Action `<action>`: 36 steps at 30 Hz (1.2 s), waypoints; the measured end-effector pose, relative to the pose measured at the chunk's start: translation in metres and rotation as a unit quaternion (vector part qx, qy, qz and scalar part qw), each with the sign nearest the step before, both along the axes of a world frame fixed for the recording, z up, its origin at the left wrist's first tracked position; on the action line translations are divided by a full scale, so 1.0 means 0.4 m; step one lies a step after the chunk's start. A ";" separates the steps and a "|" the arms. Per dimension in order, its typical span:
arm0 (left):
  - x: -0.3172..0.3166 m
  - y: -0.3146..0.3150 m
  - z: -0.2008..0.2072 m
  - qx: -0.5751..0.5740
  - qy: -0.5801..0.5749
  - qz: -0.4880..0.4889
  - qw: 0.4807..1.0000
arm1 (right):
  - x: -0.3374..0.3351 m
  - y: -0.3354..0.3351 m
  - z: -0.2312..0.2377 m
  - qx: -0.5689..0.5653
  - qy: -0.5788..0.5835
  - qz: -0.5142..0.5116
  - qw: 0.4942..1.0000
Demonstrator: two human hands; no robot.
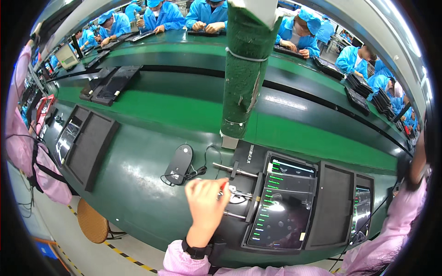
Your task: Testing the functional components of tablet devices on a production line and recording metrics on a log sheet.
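Note:
My left hand, with a black watch on the wrist, is closed around the red handle of a metal clamp. The clamp belongs to a black fixture with metal rods. To the right of the hand, a tablet lies in the fixture, its dark screen lit with a column of green text and glare across it. A yellowish sticker is near its lower right corner. Left of the fixture rests a black mouse-shaped device with a coiled cable. My right hand is out of view.
A green pillar rises behind the fixture. Black foam trays stand on both sides, and another lit device lies at right. Pink-sleeved people are at the sides; blue-clad workers sit across the line.

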State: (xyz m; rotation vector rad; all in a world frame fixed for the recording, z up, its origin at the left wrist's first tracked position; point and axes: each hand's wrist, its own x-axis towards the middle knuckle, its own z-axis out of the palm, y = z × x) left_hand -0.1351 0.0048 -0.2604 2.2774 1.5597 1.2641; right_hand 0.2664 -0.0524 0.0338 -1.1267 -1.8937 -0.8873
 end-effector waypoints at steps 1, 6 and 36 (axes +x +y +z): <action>-0.005 0.004 0.007 0.009 0.004 0.011 1.000 | -0.071 -0.040 -0.091 -0.091 -0.050 0.036 0.994; -0.014 0.008 0.027 -0.015 -0.005 0.055 0.998 | -0.345 -0.018 -0.500 -0.521 0.002 0.207 0.828; -0.008 0.008 0.007 -0.065 0.061 -0.176 0.980 | -0.390 0.008 -0.648 -0.490 -0.033 0.107 0.864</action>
